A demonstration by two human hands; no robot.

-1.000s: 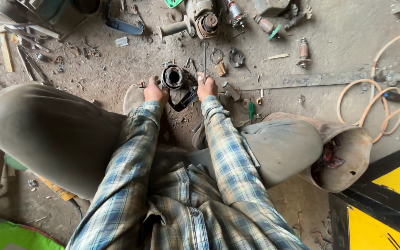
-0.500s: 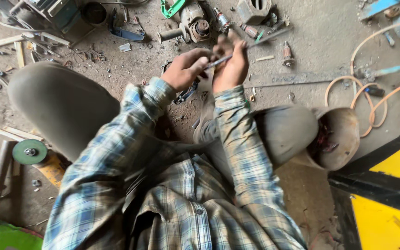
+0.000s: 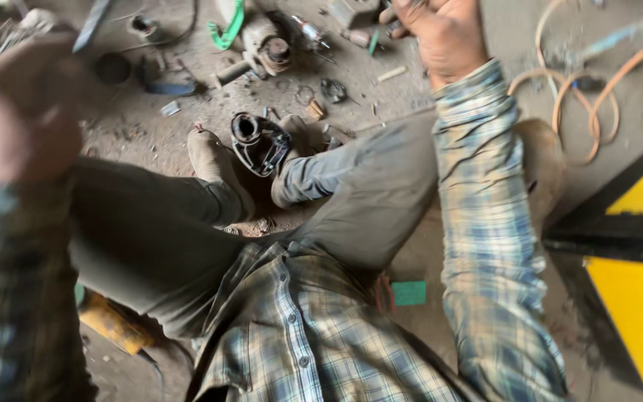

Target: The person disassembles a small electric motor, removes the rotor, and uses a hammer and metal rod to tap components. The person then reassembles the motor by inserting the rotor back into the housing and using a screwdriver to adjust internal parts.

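My left hand (image 3: 16, 104) is raised at the upper left, blurred, closed in a fist around a thin grey metal tool (image 3: 89, 26) that sticks up past it. At the top edge my right hand (image 3: 444, 33) is lifted with its fingers curled; whether it holds anything is hidden by the frame edge. Below both hands, a black round motor housing (image 3: 258, 141) lies on the dirty floor between my two shoes (image 3: 213, 160). Neither hand touches it.
Beyond the housing lie a grey motor part (image 3: 266, 45), a green handle (image 3: 225, 33) and small loose metal pieces (image 3: 333, 89). Orange and white cable coils (image 3: 582, 97) are at the upper right. A yellow and black box (image 3: 634, 246) stands right. A yellow power tool (image 3: 113, 324) lies under my left leg.
Both hands have lifted off the black housing and spread apart, the left swinging up to the left with the thin tool. The view has tilted and come closer.
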